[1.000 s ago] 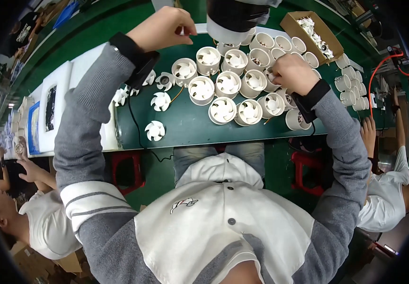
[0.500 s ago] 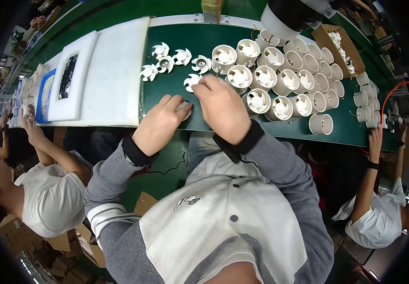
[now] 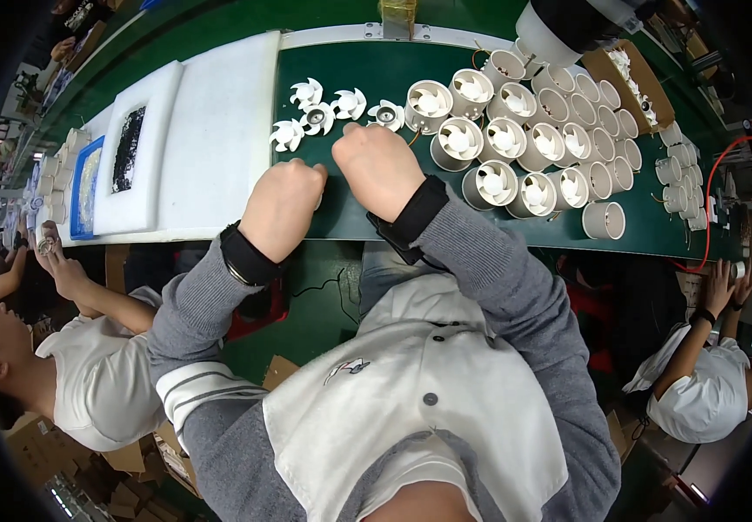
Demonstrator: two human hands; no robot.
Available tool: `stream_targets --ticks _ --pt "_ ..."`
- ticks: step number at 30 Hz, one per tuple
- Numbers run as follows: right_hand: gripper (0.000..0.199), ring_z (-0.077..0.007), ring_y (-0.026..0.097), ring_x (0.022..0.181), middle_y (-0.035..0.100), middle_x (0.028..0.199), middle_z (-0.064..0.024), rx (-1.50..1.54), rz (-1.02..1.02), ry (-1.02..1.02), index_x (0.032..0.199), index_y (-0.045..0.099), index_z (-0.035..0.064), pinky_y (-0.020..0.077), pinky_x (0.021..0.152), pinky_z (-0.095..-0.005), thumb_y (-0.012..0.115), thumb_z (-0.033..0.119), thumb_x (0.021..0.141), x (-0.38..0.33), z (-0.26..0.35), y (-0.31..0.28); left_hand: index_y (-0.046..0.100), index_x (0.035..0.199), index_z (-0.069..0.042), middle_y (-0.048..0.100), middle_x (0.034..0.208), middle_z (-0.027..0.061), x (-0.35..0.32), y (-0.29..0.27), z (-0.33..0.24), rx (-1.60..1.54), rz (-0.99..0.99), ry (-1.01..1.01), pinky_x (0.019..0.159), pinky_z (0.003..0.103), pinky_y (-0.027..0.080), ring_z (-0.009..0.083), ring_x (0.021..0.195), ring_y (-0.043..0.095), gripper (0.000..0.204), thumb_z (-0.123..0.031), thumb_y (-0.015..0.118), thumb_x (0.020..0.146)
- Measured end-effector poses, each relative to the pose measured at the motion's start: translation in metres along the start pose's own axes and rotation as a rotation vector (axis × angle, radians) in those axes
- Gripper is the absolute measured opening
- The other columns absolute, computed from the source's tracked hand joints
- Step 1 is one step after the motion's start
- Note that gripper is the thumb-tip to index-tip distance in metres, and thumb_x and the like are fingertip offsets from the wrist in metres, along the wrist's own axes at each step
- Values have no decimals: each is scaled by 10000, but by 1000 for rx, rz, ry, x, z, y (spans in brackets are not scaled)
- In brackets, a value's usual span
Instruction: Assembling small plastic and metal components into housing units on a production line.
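My left hand (image 3: 284,204) is closed above the near part of the green tabletop (image 3: 345,226). A sliver of something pale shows by its fingertips; the rest of that piece is hidden. To its right, my right hand (image 3: 380,170) is curled closed with its knuckles up, and what it may hold cannot be seen. Just beyond it lies a white fan impeller (image 3: 386,114). Several more impellers (image 3: 317,118) lie loose beyond my left hand. On the right stand rows of pale round fan housings (image 3: 491,184), many with an impeller inside.
White foam boards (image 3: 219,148) and a blue-rimmed tray (image 3: 87,187) are at the left. A cardboard box of white parts (image 3: 628,83) stands at the back right, near an overhanging black-and-white device (image 3: 558,30). Co-workers sit on both sides.
My left hand has moved left and turned knuckles up. My right hand has closed and turned over; the impeller that lay by its fingers no longer shows. The view has shifted slightly.
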State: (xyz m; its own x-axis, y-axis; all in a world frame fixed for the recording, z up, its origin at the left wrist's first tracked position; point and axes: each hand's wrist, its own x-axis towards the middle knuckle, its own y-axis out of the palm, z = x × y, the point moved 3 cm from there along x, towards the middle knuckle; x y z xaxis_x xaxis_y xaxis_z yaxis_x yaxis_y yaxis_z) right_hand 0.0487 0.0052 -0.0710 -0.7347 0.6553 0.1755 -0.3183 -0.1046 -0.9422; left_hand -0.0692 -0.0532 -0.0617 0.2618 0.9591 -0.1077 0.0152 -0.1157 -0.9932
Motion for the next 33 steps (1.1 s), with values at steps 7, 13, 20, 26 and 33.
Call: stream_targets --ticks 7,13,20,26,33 --pt "204 -246 641 895 618 1014 -153 883 -99 53 977 610 -19 528 746 -340 635 36 783 -46 -9 -30 578 773 9 585 662 174 -6 -2 4 6 -99 -70 622 394 517 324 671 624 97 6 631 692" --pt "516 -244 557 1096 529 1231 -137 2214 -94 234 1306 390 14 471 908 -379 618 91 850 -86 -22 -4 573 737 29 594 761 214 -2 -3 11 -83 -36 -32 622 400 518 347 724 623 73 32 626 686" --pt "558 -250 524 1160 488 1295 -147 2330 -96 192 1323 360 25 437 970 -414 631 133 847 -97 -29 1 598 785 57 616 865 199 9 -6 12 -145 29 74 671 351 525 304 776 634 93 39 662 720" --pt "554 -242 528 1159 493 1291 -138 2214 -200 119 1304 386 25 450 954 -414 650 146 832 -113 -42 -16 612 969 35 628 1034 134 13 -9 -6 -1791 -148 85 784 297 550 202 914 643 202 48 667 776" --pt "300 -232 574 1042 548 1154 -163 1934 -453 -148 1024 543 0 463 914 -344 689 -12 763 -131 -62 -72 582 1103 23 605 1120 148 42 -23 -11 -2071 -193 288 787 308 566 211 946 641 332 71 658 783"
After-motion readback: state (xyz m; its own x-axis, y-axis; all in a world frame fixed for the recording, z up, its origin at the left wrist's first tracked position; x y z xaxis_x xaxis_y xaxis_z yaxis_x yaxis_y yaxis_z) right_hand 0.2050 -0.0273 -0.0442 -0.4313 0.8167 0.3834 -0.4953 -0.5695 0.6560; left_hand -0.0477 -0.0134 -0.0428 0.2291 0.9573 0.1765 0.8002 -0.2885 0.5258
